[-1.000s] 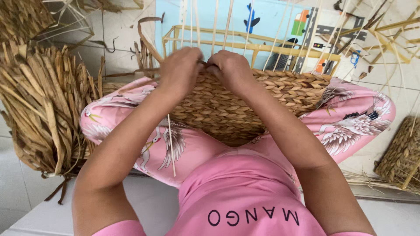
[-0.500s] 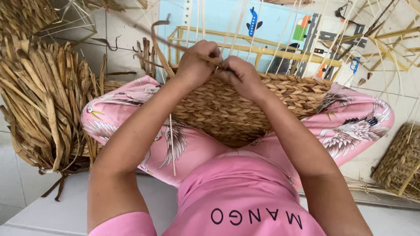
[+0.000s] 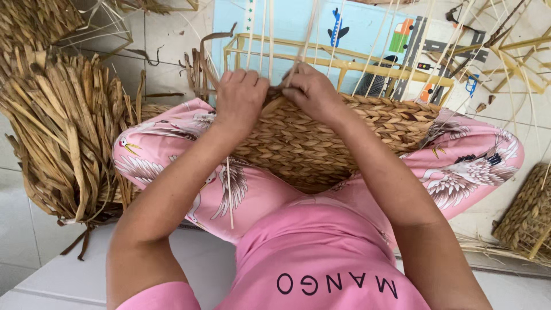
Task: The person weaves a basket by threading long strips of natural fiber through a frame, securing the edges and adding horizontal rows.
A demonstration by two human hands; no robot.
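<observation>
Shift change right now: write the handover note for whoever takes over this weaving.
Left hand: closed on the top edge of the woven basket, fingers curled over the rim.
Right hand: pinching a strand at the same rim, beside the left hand.
Basket: on the lap, around a yellow frame; thin upright stakes stand above the weave.
Dried fibre bundle: on the floor, left side.
Done: the wall is woven up to the hands.
Left: the bare stakes and frame above the rim.
</observation>
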